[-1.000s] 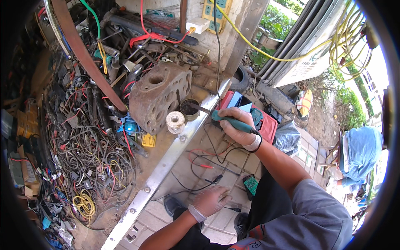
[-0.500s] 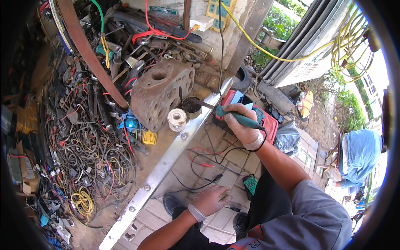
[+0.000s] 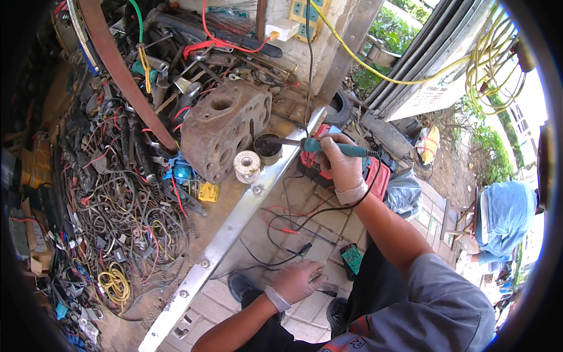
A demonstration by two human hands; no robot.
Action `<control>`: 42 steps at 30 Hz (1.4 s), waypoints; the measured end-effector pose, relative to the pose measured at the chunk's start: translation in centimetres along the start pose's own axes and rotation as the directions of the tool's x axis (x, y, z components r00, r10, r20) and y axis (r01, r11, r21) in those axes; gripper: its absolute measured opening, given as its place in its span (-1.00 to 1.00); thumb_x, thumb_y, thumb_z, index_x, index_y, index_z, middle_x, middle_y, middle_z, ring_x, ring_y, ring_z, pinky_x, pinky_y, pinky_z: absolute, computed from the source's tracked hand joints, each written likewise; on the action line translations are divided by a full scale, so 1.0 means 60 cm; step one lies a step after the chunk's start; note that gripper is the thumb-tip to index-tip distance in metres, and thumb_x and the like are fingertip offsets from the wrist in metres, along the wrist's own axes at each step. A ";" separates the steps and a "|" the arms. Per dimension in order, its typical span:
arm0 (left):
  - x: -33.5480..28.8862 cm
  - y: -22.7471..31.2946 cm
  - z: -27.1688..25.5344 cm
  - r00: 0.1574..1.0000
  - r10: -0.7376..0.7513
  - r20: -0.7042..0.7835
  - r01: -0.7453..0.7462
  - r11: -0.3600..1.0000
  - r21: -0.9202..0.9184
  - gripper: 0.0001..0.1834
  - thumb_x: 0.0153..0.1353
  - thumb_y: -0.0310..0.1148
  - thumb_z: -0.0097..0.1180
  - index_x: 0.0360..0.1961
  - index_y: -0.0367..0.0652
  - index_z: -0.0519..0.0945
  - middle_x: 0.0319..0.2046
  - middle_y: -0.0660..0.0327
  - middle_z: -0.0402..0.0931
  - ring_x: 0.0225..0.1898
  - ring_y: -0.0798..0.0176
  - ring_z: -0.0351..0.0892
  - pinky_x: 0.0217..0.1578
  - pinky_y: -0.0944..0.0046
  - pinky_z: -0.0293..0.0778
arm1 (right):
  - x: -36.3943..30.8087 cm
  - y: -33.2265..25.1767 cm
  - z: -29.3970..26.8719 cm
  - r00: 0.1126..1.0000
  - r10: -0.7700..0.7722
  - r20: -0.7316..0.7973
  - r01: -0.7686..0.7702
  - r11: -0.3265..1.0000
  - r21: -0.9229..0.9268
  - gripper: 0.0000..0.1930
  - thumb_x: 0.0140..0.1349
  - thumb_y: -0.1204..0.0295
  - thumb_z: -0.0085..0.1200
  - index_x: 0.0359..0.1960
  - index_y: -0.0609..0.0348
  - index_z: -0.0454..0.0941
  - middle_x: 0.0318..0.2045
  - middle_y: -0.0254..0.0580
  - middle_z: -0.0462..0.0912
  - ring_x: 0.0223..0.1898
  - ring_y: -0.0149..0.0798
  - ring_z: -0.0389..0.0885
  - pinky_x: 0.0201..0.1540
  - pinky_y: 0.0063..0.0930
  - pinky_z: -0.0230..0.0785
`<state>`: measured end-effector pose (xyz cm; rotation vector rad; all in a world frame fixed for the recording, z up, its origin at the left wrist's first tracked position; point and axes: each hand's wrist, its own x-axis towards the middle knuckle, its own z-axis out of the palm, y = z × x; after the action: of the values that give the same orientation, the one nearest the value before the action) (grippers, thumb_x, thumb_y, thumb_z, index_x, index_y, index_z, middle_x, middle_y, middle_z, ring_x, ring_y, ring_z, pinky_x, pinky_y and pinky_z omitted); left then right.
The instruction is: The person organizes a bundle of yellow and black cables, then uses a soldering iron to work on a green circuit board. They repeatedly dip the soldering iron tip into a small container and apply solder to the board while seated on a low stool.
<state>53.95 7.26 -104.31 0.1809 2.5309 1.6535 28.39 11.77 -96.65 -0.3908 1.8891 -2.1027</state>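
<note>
My right hand (image 3: 343,166), in a thin clear glove, is closed round the teal handle of a soldering iron (image 3: 334,146). Its metal end points left and reaches the mouth of a small round tin (image 3: 268,148) with dark contents; the tin's wall hides the very tip. Beside the tin stands a spool of solder wire (image 3: 247,164) with a pale top. Lower down, my left hand (image 3: 295,283), gloved too, hovers over the paving with its fingers curled and pressed together. Whatever they may hold is too small to make out. A green circuit board (image 3: 352,259) lies by my right knee.
A rusty engine block (image 3: 214,138) sits behind the spool. Heaped cables and tools (image 3: 126,205) cover the left side. A metal sill strip (image 3: 231,226) runs diagonally, test leads (image 3: 287,230) lie on the paving, and a red case (image 3: 378,176) stands right.
My right hand has risen slightly and turned, so the soldering iron lies flatter and its metal end has shifted a little left at the tin. The left hand has hardly moved.
</note>
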 end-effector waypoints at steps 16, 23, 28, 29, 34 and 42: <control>-0.005 0.005 -0.001 1.000 -0.020 -0.003 0.019 0.999 -0.026 -0.49 0.33 0.01 0.13 0.05 -0.21 0.62 -0.09 -0.04 0.61 -0.06 -0.14 0.60 -0.05 0.03 0.52 | -0.013 -0.005 -0.002 0.999 0.004 -0.042 -0.006 0.999 -0.051 -0.77 0.35 0.34 0.17 -0.11 0.26 0.59 -0.47 -0.33 0.63 -0.56 -0.53 0.52 -0.54 -0.68 0.31; -0.004 0.003 0.003 0.999 -0.035 0.038 0.034 0.999 0.038 -0.49 0.35 0.04 0.07 0.06 -0.16 0.61 -0.06 -0.02 0.63 -0.06 -0.14 0.62 -0.05 0.01 0.53 | -0.032 -0.025 -0.004 0.969 -0.215 0.125 0.238 0.946 -0.221 -0.79 0.30 0.47 0.15 -0.07 0.25 0.64 -0.34 -0.28 0.67 -0.34 -0.54 0.56 -0.25 -0.61 0.44; -0.005 0.000 0.009 0.994 -0.083 0.072 0.083 0.997 0.010 -0.51 0.32 0.02 0.13 0.02 -0.18 0.62 -0.11 -0.01 0.63 -0.08 -0.15 0.60 -0.06 -0.01 0.51 | -0.112 -0.063 -0.098 0.960 -0.275 -0.049 0.269 0.958 -0.100 -0.75 0.31 0.48 0.08 -0.02 0.27 0.62 -0.34 -0.26 0.66 -0.38 -0.50 0.55 -0.29 -0.60 0.44; 0.000 -0.003 0.012 0.996 -0.064 0.055 0.064 0.998 -0.005 -0.51 0.31 0.01 0.14 0.02 -0.19 0.62 -0.12 -0.01 0.63 -0.08 -0.15 0.59 -0.05 -0.01 0.50 | -0.128 -0.063 -0.122 0.952 -0.296 -0.072 0.295 0.955 -0.029 -0.68 0.34 0.41 0.05 0.07 0.27 0.58 -0.33 -0.20 0.65 -0.41 -0.47 0.52 -0.32 -0.57 0.41; 0.027 -0.002 0.032 0.954 -0.149 0.260 0.145 0.989 0.036 -0.52 0.31 -0.03 0.15 0.03 -0.21 0.62 -0.10 -0.01 0.63 -0.04 -0.12 0.58 -0.01 -0.04 0.47 | -0.213 -0.057 -0.241 0.963 -0.270 -0.025 0.268 0.961 -0.076 -0.45 0.39 0.13 0.11 0.28 0.25 0.43 -0.14 -0.09 0.66 -0.22 -0.37 0.56 -0.10 -0.44 0.45; 0.146 0.073 -0.002 0.851 -0.123 0.510 0.100 0.992 0.072 -0.68 0.23 -0.27 0.25 -0.05 -0.19 0.66 -0.25 0.05 0.63 -0.15 -0.04 0.60 -0.08 0.09 0.50 | -0.295 -0.055 -0.434 0.956 0.213 0.202 -0.156 0.951 -0.266 -0.28 0.22 0.02 0.32 0.29 0.25 0.47 0.00 -0.16 0.69 -0.04 -0.38 0.64 0.07 -0.42 0.49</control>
<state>45.47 10.33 -100.52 0.4118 2.1233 1.2885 34.57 42.84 -96.23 -0.4674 1.9692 -1.6312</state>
